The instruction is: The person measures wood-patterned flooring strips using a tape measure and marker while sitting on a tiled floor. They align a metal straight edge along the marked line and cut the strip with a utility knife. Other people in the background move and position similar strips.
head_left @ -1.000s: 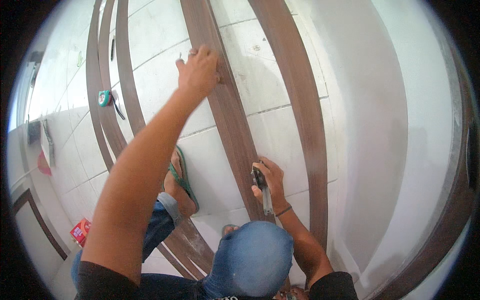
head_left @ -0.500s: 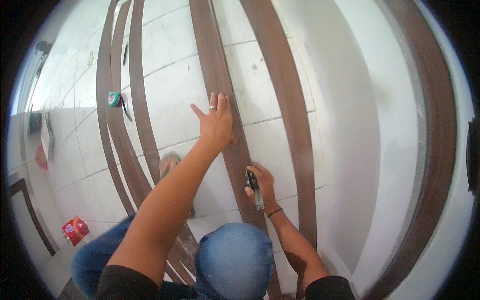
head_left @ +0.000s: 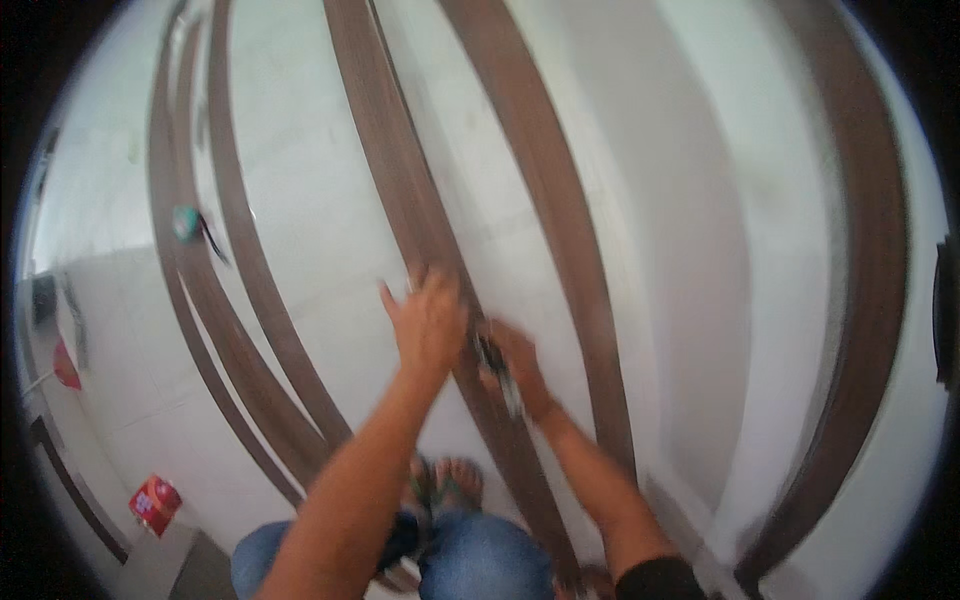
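Note:
A long dark-brown wooden plank [head_left: 385, 150] runs lengthwise in front of me. My left hand [head_left: 432, 325] rests flat on it near the middle, palm down, with the thumb spread out to the left. Close by, at the plank's right edge, my right hand [head_left: 520, 360] is closed round a small black tool with a silver metal end [head_left: 512, 398]. The tool touches or hovers just over the plank; motion blur hides which, and its exact kind.
Another brown plank [head_left: 555, 195] lies to the right, beside the white wall [head_left: 690, 250]. Several narrower strips [head_left: 235, 200] lie at the left, a teal tape measure [head_left: 186, 222] on them. A red package [head_left: 155, 503] sits lower left. My sandaled feet [head_left: 455, 482] stand between planks.
Both hands now appear closer together: the left has come nearer me along the plank, the right with the tool slightly forward. The view has shifted, and my feet have come into sight.

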`<state>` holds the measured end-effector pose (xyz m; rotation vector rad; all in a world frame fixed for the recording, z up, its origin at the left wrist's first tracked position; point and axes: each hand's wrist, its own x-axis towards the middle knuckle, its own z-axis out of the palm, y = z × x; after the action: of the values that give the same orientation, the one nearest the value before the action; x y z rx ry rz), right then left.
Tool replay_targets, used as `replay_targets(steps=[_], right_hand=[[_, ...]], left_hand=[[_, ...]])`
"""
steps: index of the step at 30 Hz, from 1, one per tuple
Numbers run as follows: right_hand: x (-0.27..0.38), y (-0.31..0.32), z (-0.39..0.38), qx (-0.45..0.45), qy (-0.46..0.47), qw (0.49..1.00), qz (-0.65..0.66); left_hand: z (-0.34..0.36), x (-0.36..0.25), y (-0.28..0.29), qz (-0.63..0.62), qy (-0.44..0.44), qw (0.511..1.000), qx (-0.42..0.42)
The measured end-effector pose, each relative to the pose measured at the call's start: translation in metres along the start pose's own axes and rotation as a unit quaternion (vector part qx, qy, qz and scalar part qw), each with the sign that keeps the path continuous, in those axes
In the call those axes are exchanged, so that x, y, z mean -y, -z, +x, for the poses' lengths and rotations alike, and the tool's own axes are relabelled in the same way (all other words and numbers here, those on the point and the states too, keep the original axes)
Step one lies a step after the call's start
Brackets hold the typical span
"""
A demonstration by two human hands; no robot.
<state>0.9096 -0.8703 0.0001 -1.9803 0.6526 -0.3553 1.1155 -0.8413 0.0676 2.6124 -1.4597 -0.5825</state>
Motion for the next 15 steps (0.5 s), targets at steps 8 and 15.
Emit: replay_targets(steps=[8, 15], right_hand=[[-0.008, 0.017, 0.014, -0.054, 0.064, 0.993, -0.081], [-0.021, -0.011, 0.008, -0.144, 0.150, 0.978, -0.020]], left_hand=[[-0.017, -0.030, -0.011, 0.130, -0.032, 0.991, -0.012], [-0.024, -0.028, -0.013, 0.196, -0.028, 0.979, -0.048]])
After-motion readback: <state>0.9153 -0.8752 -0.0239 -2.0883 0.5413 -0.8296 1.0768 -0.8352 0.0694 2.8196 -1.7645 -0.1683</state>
